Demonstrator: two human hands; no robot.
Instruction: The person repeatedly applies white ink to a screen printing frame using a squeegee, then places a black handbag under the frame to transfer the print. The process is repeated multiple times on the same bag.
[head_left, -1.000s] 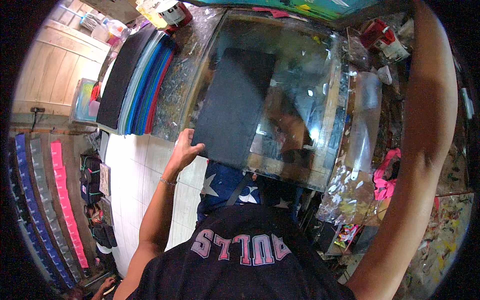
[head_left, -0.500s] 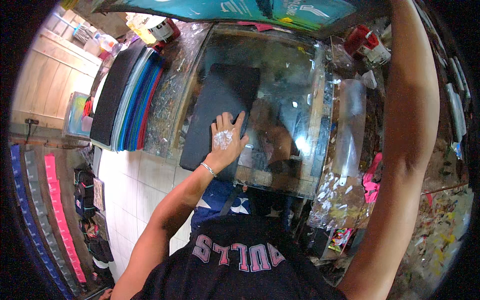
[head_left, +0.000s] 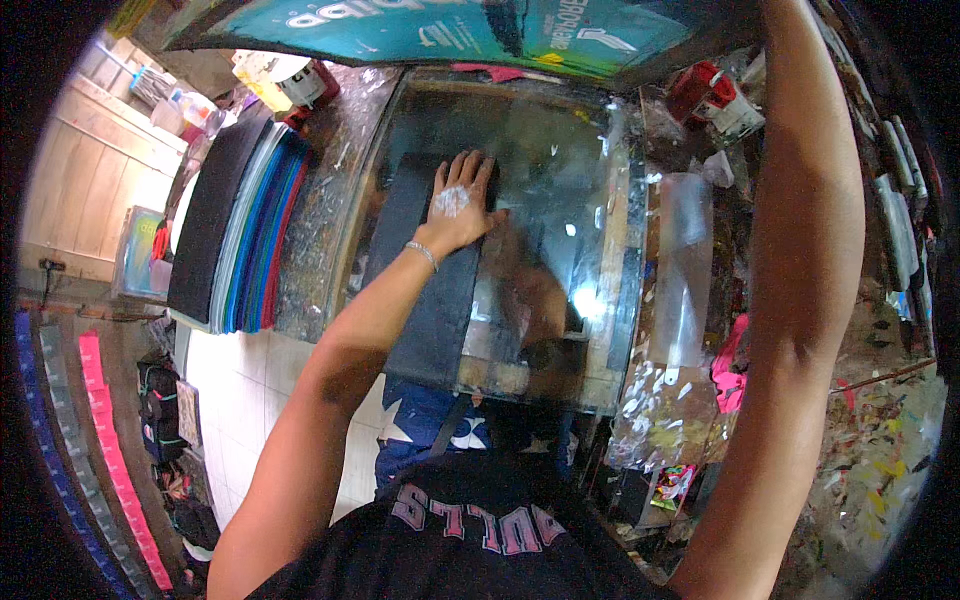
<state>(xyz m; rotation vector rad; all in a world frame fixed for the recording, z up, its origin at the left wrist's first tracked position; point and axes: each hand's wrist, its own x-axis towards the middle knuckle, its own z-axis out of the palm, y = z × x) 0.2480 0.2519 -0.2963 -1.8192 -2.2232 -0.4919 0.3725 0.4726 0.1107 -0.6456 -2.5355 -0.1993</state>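
My left hand (head_left: pixel 460 205) lies open on the upper part of a black rectangular sheet (head_left: pixel 415 315), fingers stretched out, with white smears on its back. The sheet lies flat on the left part of a paint-marked glass-topped work board (head_left: pixel 555 140). My right arm (head_left: pixel 805 260) reaches up along the right side past the top edge, its hand out of view. A framed teal printing screen (head_left: pixel 470 28) with printed graphics stands raised above the board's far end. A long translucent strip (head_left: pixel 685 265) lies right of the board.
A stack of coloured sheets (head_left: pixel 225 225) sits at left. Paint containers stand at back left (head_left: pixel 305 85) and back right (head_left: pixel 695 100). Pink cloth (head_left: pixel 730 375) lies at right. Below left are a tiled floor (head_left: pixel 270 410) and hanging rows of coloured pieces (head_left: pixel 115 440).
My left hand has moved from the sheet's lower left edge up onto its upper part, fingers flattening. The view has shifted, showing more of the raised screen.
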